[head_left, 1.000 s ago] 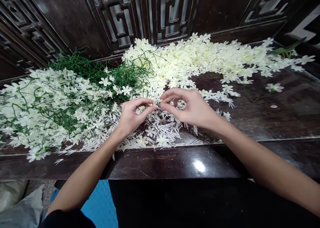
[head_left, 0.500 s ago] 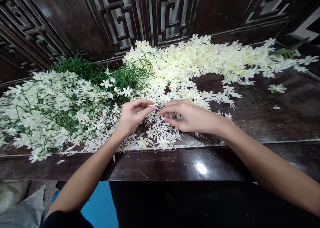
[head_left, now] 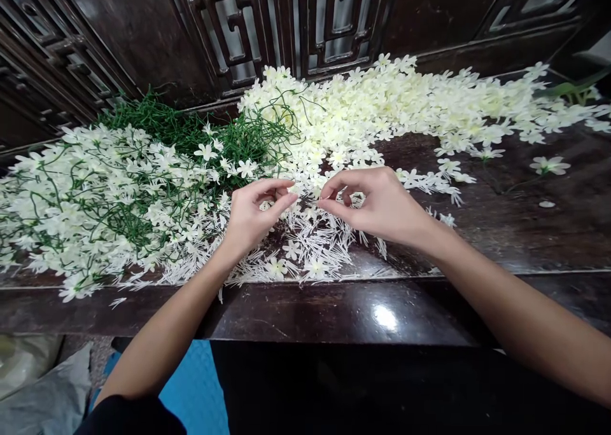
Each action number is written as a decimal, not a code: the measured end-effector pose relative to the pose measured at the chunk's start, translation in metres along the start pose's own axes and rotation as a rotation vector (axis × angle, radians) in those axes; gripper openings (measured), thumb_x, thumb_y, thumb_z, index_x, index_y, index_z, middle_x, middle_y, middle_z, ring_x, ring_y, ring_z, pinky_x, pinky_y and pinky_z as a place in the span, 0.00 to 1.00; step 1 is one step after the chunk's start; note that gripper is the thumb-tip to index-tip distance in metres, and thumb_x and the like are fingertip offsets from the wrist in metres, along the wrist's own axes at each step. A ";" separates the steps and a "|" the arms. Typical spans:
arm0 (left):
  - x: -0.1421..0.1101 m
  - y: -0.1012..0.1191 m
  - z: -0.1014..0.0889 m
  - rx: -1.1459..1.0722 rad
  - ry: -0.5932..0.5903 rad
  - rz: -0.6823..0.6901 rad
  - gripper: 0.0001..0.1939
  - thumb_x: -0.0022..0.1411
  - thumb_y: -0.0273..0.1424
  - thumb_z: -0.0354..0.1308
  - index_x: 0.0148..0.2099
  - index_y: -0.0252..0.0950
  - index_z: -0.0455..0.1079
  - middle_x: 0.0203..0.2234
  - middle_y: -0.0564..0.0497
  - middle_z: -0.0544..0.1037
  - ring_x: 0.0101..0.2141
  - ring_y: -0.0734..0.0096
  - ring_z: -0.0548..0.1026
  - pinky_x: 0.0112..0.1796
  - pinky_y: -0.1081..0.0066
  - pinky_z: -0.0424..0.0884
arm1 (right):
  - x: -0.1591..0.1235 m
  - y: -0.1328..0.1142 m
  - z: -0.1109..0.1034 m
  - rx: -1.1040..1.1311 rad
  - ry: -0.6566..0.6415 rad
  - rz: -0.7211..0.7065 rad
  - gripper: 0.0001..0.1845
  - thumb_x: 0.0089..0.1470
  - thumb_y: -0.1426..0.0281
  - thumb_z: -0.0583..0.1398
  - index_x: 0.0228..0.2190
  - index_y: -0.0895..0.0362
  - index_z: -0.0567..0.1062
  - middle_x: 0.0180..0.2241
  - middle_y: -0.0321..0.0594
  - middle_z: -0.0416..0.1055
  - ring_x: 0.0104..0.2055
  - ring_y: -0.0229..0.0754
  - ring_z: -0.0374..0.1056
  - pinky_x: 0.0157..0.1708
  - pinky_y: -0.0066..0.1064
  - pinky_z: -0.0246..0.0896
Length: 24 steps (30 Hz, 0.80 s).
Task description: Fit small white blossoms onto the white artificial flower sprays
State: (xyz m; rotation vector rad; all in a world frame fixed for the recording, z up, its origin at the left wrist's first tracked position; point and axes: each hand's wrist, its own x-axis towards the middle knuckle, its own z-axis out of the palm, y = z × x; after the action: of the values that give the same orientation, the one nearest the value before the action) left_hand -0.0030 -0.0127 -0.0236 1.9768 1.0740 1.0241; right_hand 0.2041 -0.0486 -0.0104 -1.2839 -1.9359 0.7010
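Observation:
My left hand (head_left: 255, 215) is closed in a pinch over the middle of the bench, with a small white flower piece (head_left: 294, 189) at its fingertips. Just to the right, my right hand (head_left: 375, 203) pinches thumb against forefinger; whatever is between them is too small to make out. A narrow gap separates the two hands. Below them lies a scatter of thin white stamens (head_left: 324, 244) with a few loose blossoms. Green-stemmed white artificial flowers (head_left: 105, 193) are heaped on the left. Loose pale-yellow blossom heads (head_left: 382, 107) form a long pile behind the hands.
Bare green stems (head_left: 157, 126) lie in a tangle at the back left, against the carved dark wooden backrest (head_left: 238, 34). One stemmed flower (head_left: 548, 165) rests on the dark bench (head_left: 525, 231) at right. Sacks (head_left: 48, 384) and a blue item (head_left: 195, 390) are below.
My right hand has moved right and slightly up, away from my left hand, its fingers now in a rounder pinch. My left hand stays in nearly the same place. The view has shifted slightly.

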 end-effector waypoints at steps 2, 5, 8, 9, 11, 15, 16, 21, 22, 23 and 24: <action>0.002 -0.001 -0.003 0.083 0.049 0.031 0.13 0.57 0.29 0.64 0.46 0.34 0.76 0.35 0.47 0.81 0.33 0.71 0.78 0.37 0.68 0.77 | 0.000 0.000 0.001 -0.023 0.019 0.018 0.06 0.51 0.71 0.60 0.31 0.58 0.77 0.32 0.42 0.77 0.30 0.42 0.72 0.32 0.40 0.70; 0.004 -0.003 -0.007 0.251 0.079 0.122 0.13 0.57 0.27 0.63 0.46 0.32 0.76 0.34 0.47 0.81 0.32 0.71 0.76 0.36 0.68 0.75 | 0.000 0.002 0.001 -0.006 0.023 0.016 0.08 0.52 0.72 0.59 0.34 0.58 0.77 0.35 0.43 0.78 0.33 0.44 0.73 0.36 0.43 0.72; 0.003 -0.006 -0.004 0.374 -0.022 0.230 0.08 0.59 0.27 0.63 0.42 0.33 0.77 0.31 0.49 0.81 0.31 0.71 0.75 0.34 0.68 0.73 | 0.000 0.004 0.002 0.011 0.024 0.020 0.10 0.53 0.71 0.59 0.37 0.57 0.78 0.39 0.43 0.78 0.36 0.45 0.74 0.39 0.46 0.73; 0.002 -0.007 -0.002 0.407 -0.080 0.264 0.08 0.59 0.28 0.63 0.42 0.34 0.77 0.31 0.49 0.80 0.32 0.70 0.74 0.35 0.67 0.72 | 0.000 0.004 0.002 0.019 0.030 0.024 0.09 0.53 0.71 0.59 0.36 0.56 0.78 0.38 0.43 0.78 0.37 0.46 0.74 0.40 0.47 0.73; -0.002 -0.010 0.006 0.451 -0.187 0.336 0.11 0.60 0.31 0.63 0.45 0.34 0.76 0.32 0.48 0.79 0.35 0.67 0.73 0.37 0.64 0.70 | 0.000 0.003 0.002 0.049 0.045 0.029 0.06 0.52 0.71 0.61 0.33 0.56 0.78 0.35 0.41 0.78 0.35 0.45 0.74 0.41 0.46 0.73; -0.006 -0.013 0.015 0.431 -0.270 0.394 0.06 0.62 0.29 0.60 0.41 0.34 0.76 0.33 0.48 0.79 0.36 0.66 0.71 0.42 0.63 0.67 | 0.000 -0.002 0.001 0.143 0.064 0.060 0.02 0.50 0.71 0.62 0.28 0.55 0.77 0.29 0.39 0.77 0.32 0.45 0.73 0.40 0.44 0.73; -0.006 -0.012 0.015 0.407 -0.263 0.369 0.04 0.62 0.28 0.60 0.39 0.35 0.76 0.32 0.49 0.80 0.35 0.67 0.72 0.42 0.63 0.67 | -0.001 -0.003 0.001 0.163 0.070 0.072 0.01 0.49 0.71 0.63 0.28 0.55 0.76 0.29 0.40 0.77 0.32 0.45 0.73 0.39 0.44 0.73; -0.001 -0.001 0.008 0.077 -0.075 0.054 0.03 0.60 0.26 0.61 0.37 0.34 0.76 0.31 0.49 0.80 0.31 0.71 0.75 0.34 0.69 0.70 | -0.001 -0.007 -0.001 0.253 0.129 0.053 0.07 0.48 0.73 0.63 0.33 0.55 0.78 0.33 0.41 0.77 0.35 0.46 0.73 0.39 0.43 0.74; 0.000 0.002 0.007 -0.022 -0.043 -0.002 0.03 0.59 0.26 0.61 0.36 0.34 0.75 0.31 0.49 0.80 0.30 0.72 0.75 0.32 0.70 0.71 | -0.002 -0.008 -0.001 0.261 0.142 0.033 0.07 0.48 0.74 0.63 0.32 0.54 0.78 0.33 0.40 0.77 0.35 0.46 0.73 0.39 0.43 0.74; 0.000 0.003 0.006 -0.114 -0.029 -0.042 0.03 0.59 0.26 0.62 0.36 0.33 0.75 0.30 0.49 0.80 0.29 0.73 0.74 0.32 0.71 0.71 | -0.002 -0.008 0.000 0.265 0.151 0.013 0.06 0.48 0.74 0.63 0.31 0.53 0.78 0.32 0.40 0.77 0.34 0.46 0.73 0.39 0.43 0.74; 0.000 0.005 0.006 -0.191 -0.025 -0.070 0.02 0.58 0.26 0.62 0.35 0.33 0.75 0.30 0.49 0.79 0.29 0.75 0.74 0.32 0.72 0.72 | -0.002 -0.009 0.000 0.270 0.159 -0.005 0.06 0.48 0.74 0.63 0.30 0.53 0.79 0.31 0.39 0.77 0.34 0.46 0.73 0.38 0.43 0.74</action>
State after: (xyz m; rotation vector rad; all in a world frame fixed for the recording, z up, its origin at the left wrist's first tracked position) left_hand 0.0039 -0.0158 -0.0229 1.7824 0.9869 1.0224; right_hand 0.1995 -0.0540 -0.0046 -1.1312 -1.6534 0.8022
